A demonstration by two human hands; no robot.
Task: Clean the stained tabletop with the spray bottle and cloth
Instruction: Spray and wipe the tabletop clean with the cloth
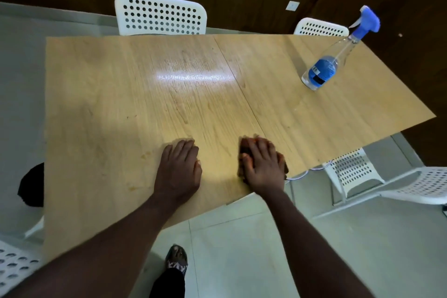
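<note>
The light wooden tabletop [121, 94] fills the middle of the view, with faint yellowish stains [145, 156] near its front left. My left hand [180, 167] rests flat on the wood near the front edge, fingers straight. To its right, my right hand [262, 164] presses flat on a dark brown cloth [244, 146], which shows only around the fingers. A clear spray bottle [335, 60] with a blue label and blue trigger head stands upright at the far right of the table, well away from both hands.
White perforated chairs stand behind the table [160, 13], at the far right corner [320, 28], at the right side [353, 172] and at the bottom left [14, 266]. My foot [176, 257] is on the pale tiled floor below the table's front edge.
</note>
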